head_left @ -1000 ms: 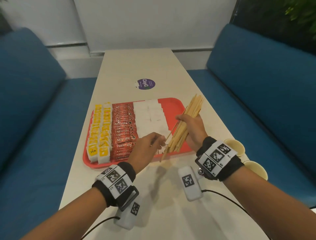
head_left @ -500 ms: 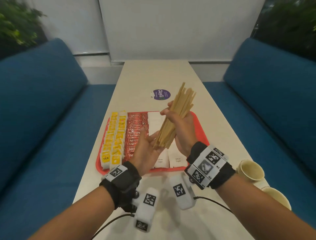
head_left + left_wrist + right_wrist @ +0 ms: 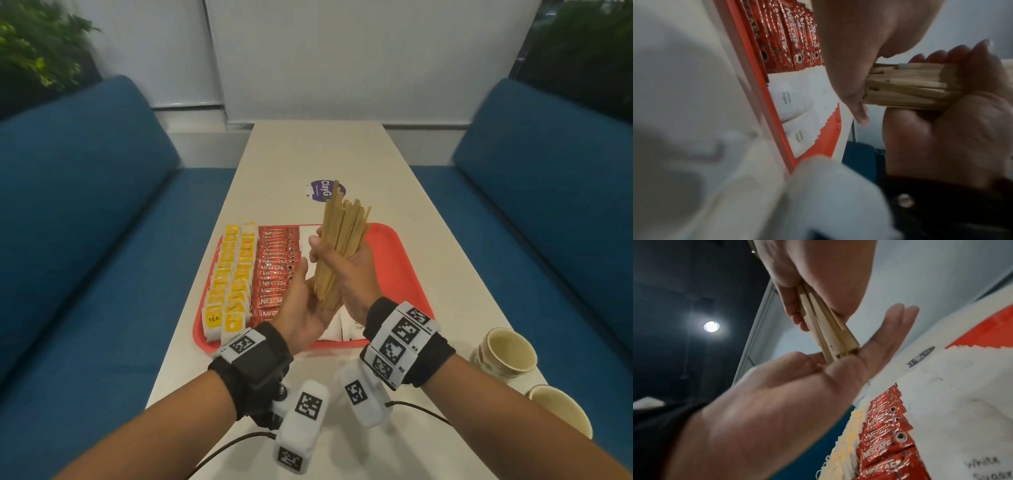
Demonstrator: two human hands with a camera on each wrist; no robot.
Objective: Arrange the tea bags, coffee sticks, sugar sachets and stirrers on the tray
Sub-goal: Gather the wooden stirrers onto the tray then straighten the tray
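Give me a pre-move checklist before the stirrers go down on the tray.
1. Grip: right hand wraps the stirrers mid-length: ok.
2. Lower ends squared: they butt against the flat left hand, and in the right wrist view they look nearly flush: ok.
3. Upper ends even: staggered and fanned in the head view: not ok.
4. Landing spot: bare red strip of the tray right of the sugar sachets: ok.
5. Rows already set: tea bags and coffee sticks lie in neat columns: ok.
6. Strays: whether any stirrer lies hidden under the hands: cannot tell.
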